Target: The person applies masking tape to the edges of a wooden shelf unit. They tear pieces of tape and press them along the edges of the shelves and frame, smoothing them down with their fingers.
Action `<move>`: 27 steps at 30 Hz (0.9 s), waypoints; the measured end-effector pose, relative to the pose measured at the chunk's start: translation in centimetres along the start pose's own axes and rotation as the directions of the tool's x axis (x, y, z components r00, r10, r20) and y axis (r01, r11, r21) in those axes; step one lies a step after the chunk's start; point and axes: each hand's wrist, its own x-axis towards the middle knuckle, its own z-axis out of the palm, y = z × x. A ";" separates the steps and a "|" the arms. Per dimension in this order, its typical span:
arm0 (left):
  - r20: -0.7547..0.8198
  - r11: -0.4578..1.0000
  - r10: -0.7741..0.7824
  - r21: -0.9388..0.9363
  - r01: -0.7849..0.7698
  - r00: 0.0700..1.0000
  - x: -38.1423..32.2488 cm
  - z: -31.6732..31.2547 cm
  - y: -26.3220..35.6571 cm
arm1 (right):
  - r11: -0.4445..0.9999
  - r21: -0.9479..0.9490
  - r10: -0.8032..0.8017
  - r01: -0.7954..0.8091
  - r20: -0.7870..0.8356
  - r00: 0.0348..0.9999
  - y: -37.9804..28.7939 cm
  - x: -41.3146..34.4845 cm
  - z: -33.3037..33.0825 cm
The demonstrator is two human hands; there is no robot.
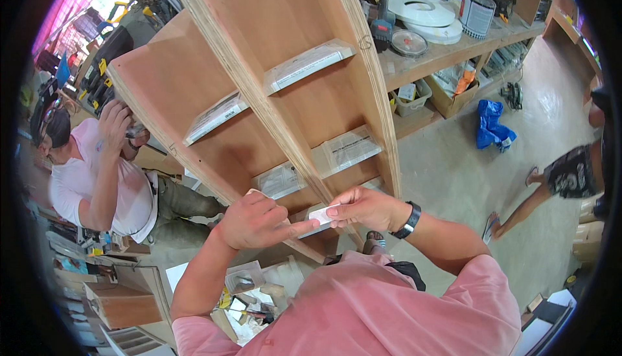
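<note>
My right hand [364,209], with a dark band at its wrist, pinches a small white piece [320,215] between thumb and fingers. What the piece is made of is unclear. The extended index finger of my left hand [257,221] touches its near end, while the other fingers curl in. Whether the left palm holds anything is hidden. Beyond both hands leans a tall plywood shelf unit [277,108] with two columns of compartments. Printed paper covers its shelves, such as the upper right shelf [311,66] and one lower down [347,151].
At left a person [104,181] stands beside the unit, hands raised. A workbench [461,54] at right carries white discs [423,10] and a cordless tool [382,25]. On the floor lies a blue bag [493,125]. Another person's leg [517,208] shows at right. Plastic containers [245,277] sit below left.
</note>
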 end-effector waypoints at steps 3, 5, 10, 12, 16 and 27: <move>-0.130 0.961 -0.076 -0.273 0.038 0.989 -0.2 0.0 -3.2 | 0.988 -0.031 -0.153 0.150 -0.153 0.976 0.8 0.0 -0.1; -0.332 0.893 -0.450 -0.156 0.423 0.829 -1.4 -1.6 -4.9 | 0.968 -0.031 -0.245 0.249 -0.320 0.915 1.3 0.2 -0.8; -0.161 0.182 -0.848 -0.983 -0.008 0.506 -2.6 -1.3 -17.5 | 0.782 -0.048 -0.540 0.621 -0.550 0.637 0.8 7.1 -5.2; 0.014 -0.190 -0.734 -0.964 -0.186 0.679 -2.5 0.9 -21.6 | 0.681 -0.080 -0.660 0.728 -0.498 0.563 -0.1 11.9 -6.8; 0.107 -0.355 -0.660 -0.917 -0.183 0.744 -1.6 3.6 -23.9 | 0.627 0.085 -0.569 0.774 -0.628 0.531 -2.6 21.0 -6.9; 0.193 -0.094 -0.635 -0.980 0.173 0.748 -2.9 2.6 -28.9 | 0.621 -0.087 -0.574 0.779 -0.727 0.376 -5.9 30.3 -8.3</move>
